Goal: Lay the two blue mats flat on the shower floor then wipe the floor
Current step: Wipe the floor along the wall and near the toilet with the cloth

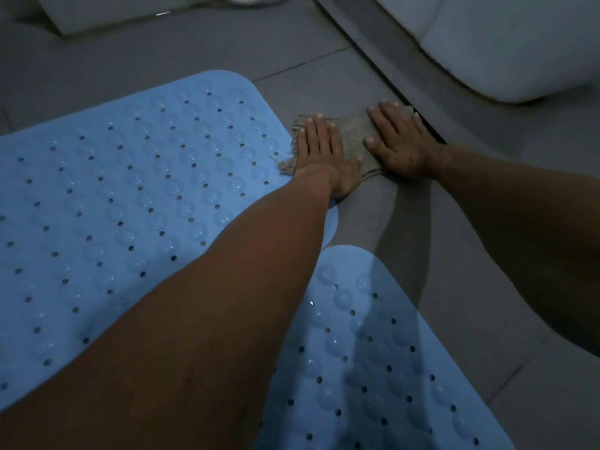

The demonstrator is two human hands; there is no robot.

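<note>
Two blue perforated mats lie flat on the grey tiled floor (324,92): a large mat (130,190) on the left and a second mat (373,368) at the bottom right, partly under my left forearm. Between the large mat and the dark floor channel lies a frayed brownish rag (352,138). My left hand (324,154) presses flat on the rag's left half, fingers spread. My right hand (399,141) presses flat on its right half, next to the channel.
A dark drain channel (389,76) runs diagonally from top centre to the right. A white rounded fixture (503,43) stands beyond it at the top right. A grey raised ledge (97,14) sits at the top left.
</note>
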